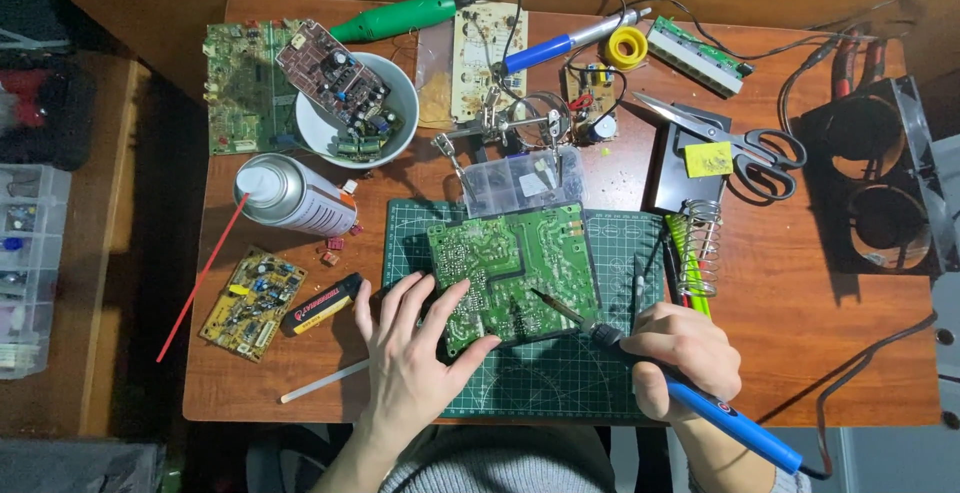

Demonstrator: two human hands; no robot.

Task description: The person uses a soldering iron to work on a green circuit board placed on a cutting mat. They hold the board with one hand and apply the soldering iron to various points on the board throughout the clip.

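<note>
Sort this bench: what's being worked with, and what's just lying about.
In use: left hand steadying the green circuit board; right hand holding the blue soldering iron; cutting mat.
Idle: spray can, scissors, white bowl, solder reel.

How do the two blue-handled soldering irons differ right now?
The near soldering iron is gripped in the right hand, tip on the green circuit board; the far soldering iron lies unheld at the table's back edge. Near handle is all blue; the far one has a silvery barrel. Both are corded.
</note>
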